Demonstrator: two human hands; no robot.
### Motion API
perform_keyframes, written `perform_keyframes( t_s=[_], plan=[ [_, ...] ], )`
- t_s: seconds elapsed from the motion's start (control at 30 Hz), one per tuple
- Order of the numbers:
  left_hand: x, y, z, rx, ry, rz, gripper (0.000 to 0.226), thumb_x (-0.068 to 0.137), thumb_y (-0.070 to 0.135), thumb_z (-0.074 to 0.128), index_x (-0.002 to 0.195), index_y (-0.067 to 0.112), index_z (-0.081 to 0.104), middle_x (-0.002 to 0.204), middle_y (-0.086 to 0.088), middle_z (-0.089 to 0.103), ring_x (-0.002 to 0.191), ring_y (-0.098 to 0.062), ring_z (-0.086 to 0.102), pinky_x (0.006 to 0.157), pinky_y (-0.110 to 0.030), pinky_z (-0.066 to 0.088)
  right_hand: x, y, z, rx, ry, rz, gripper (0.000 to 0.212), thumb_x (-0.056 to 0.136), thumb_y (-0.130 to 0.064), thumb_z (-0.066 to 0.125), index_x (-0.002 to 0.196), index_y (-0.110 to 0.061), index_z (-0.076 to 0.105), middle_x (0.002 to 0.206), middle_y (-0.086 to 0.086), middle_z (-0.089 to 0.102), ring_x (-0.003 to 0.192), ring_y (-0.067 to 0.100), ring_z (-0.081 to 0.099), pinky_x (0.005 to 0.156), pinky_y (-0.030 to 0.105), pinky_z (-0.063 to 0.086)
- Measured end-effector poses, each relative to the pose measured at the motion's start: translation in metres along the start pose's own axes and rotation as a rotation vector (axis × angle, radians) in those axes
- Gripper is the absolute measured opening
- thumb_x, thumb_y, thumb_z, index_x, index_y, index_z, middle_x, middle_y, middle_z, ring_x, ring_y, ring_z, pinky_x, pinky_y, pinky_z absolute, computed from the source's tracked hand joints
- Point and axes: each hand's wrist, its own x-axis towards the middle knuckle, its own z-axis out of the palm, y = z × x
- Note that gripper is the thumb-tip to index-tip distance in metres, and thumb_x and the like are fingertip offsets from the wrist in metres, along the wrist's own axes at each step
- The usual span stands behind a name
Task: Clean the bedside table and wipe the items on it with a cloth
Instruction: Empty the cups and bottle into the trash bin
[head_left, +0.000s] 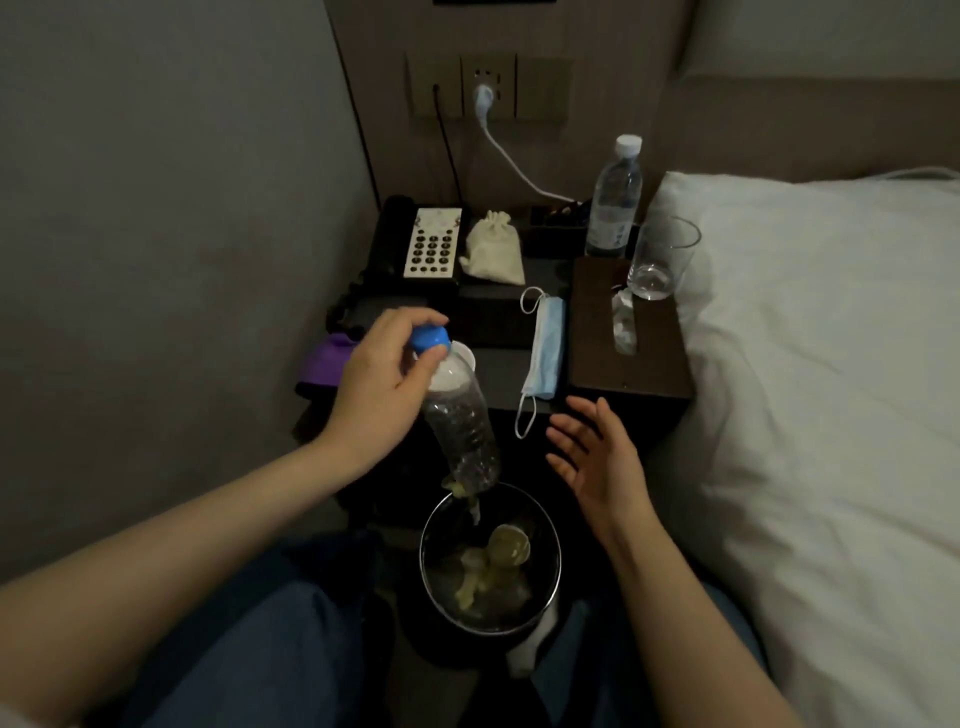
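Observation:
My left hand (376, 387) pinches the blue cap of an empty clear plastic bottle (462, 421), which hangs tilted over a round black waste bin (434, 519) on the floor. The bin holds scraps and rubbish. My right hand (597, 457) hovers open to the right of the bottle, fingers spread, holding nothing. On the dark bedside table (493, 322) lie a blue face mask (545, 348), a cream drawstring pouch (491, 254), a telephone (431, 244), a full water bottle (615, 200) and a drinking glass (660, 260). A purple cloth (327, 364) lies at the table's left edge.
A brown tissue box (597, 332) stands on the table's right side under the glass. A white pillow (831, 338) and bed press against the table on the right. A white plug (484, 96) and cable run from the wall socket. A grey wall closes the left.

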Motion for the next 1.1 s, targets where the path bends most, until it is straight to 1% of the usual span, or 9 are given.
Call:
perform_keyframes(
  t_s=[0.07,0.17,0.27,0.4,0.47,0.63,0.73,0.97,1.1],
  plan=[
    [-0.023,-0.009,0.018,0.019,-0.103,-0.036,0.025,0.086,0.009,0.065,0.109,0.017,0.060,0.107,0.003,0.061,0.084,-0.015,0.059,0.078,-0.029,0.047,-0.001,0.001,-0.001,-0.013,0.010,-0.009,0.034,0.097,-0.047,0.042,0.106,-0.023,0.066,0.094,0.000,0.070,0.088,0.014,0.066,0.074,0.030,0.048],
    [-0.058,-0.029,0.044,0.116,-0.264,-0.068,0.027,0.084,0.012,0.067,0.109,0.017,0.060,0.109,0.005,0.061,0.098,-0.014,0.060,0.085,-0.033,0.048,0.000,0.004,-0.003,-0.034,0.013,-0.011,0.034,0.097,-0.048,0.043,0.106,-0.025,0.066,0.093,-0.001,0.071,0.086,0.013,0.066,0.073,0.030,0.048],
    [-0.080,-0.045,0.060,0.161,-0.342,-0.155,0.028,0.086,0.016,0.065,0.112,0.021,0.058,0.111,0.008,0.059,0.098,-0.014,0.061,0.081,-0.033,0.049,0.001,0.005,-0.003,-0.052,0.008,-0.003,0.034,0.096,-0.048,0.044,0.106,-0.025,0.067,0.092,-0.002,0.071,0.084,0.012,0.067,0.072,0.029,0.048],
    [-0.082,-0.058,0.069,0.317,-0.474,-0.210,0.046,0.090,0.029,0.061,0.134,0.023,0.047,0.137,0.008,0.042,0.117,-0.015,0.052,0.088,-0.035,0.050,0.005,0.008,-0.005,-0.079,-0.004,0.012,0.034,0.095,-0.049,0.044,0.106,-0.026,0.067,0.091,-0.003,0.071,0.085,0.012,0.066,0.071,0.030,0.047],
    [-0.075,-0.058,0.069,0.371,-0.479,-0.229,0.053,0.090,0.036,0.060,0.138,0.026,0.043,0.141,0.007,0.035,0.121,-0.015,0.048,0.090,-0.037,0.051,0.007,0.009,-0.006,-0.080,-0.006,0.017,0.034,0.095,-0.049,0.045,0.105,-0.026,0.067,0.089,-0.003,0.071,0.084,0.012,0.066,0.071,0.029,0.047],
    [-0.040,-0.037,0.071,0.311,-0.315,-0.044,0.036,0.092,0.029,0.055,0.128,0.024,0.051,0.122,0.006,0.050,0.113,-0.016,0.052,0.082,-0.037,0.051,0.010,0.009,-0.004,-0.072,-0.008,0.025,0.033,0.094,-0.050,0.046,0.102,-0.027,0.068,0.086,-0.004,0.072,0.082,0.012,0.066,0.072,0.030,0.047],
    [-0.008,-0.025,0.081,0.279,-0.289,-0.050,0.033,0.093,0.025,0.054,0.126,0.021,0.054,0.122,0.002,0.054,0.114,-0.019,0.053,0.086,-0.039,0.049,0.009,0.009,-0.004,-0.065,-0.017,0.036,0.033,0.093,-0.050,0.047,0.102,-0.027,0.069,0.086,-0.005,0.072,0.081,0.011,0.067,0.072,0.030,0.047],
    [0.038,-0.022,0.116,0.324,-0.520,-0.284,0.037,0.096,0.027,0.046,0.133,0.021,0.048,0.130,-0.011,0.045,0.116,-0.030,0.052,0.096,-0.039,0.044,0.007,0.008,-0.006,-0.039,-0.017,0.046,0.034,0.093,-0.051,0.048,0.101,-0.026,0.070,0.089,-0.002,0.073,0.080,0.011,0.069,0.072,0.030,0.049],
    [0.043,-0.032,0.127,0.314,-0.558,-0.338,0.039,0.096,0.025,0.043,0.135,0.027,0.048,0.129,-0.014,0.048,0.120,-0.031,0.049,0.099,-0.038,0.042,0.008,0.009,-0.006,-0.029,-0.009,0.059,0.033,0.094,-0.050,0.047,0.101,-0.026,0.070,0.087,-0.002,0.072,0.081,0.012,0.067,0.071,0.030,0.048]
  ],
)
